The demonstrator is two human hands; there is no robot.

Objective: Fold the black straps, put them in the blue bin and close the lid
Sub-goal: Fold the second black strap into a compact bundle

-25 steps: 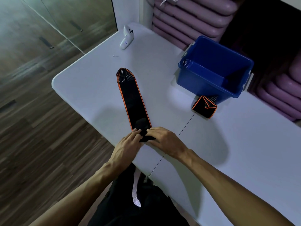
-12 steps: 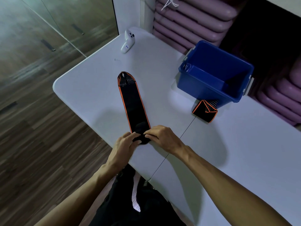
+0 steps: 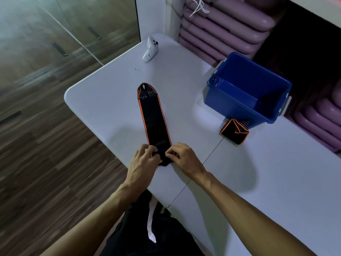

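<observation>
A long black strap with orange edging lies flat on the white table, running away from me. Its near end is turned over into a small roll. My left hand and my right hand both pinch that rolled end from either side. A second black strap, folded into a compact bundle, rests against the front of the open blue bin at the right. The bin looks empty inside; no lid is in view.
A white controller lies at the table's far corner, with a tiny staple-like piece near it. Stacked purple mats stand behind the table and bin. Wooden floor lies to the left, beyond the table's edge.
The rolled end of the strap has moved a little farther from me under both hands. The camera has dipped and shifted slightly; the bin and folded strap stay put.
</observation>
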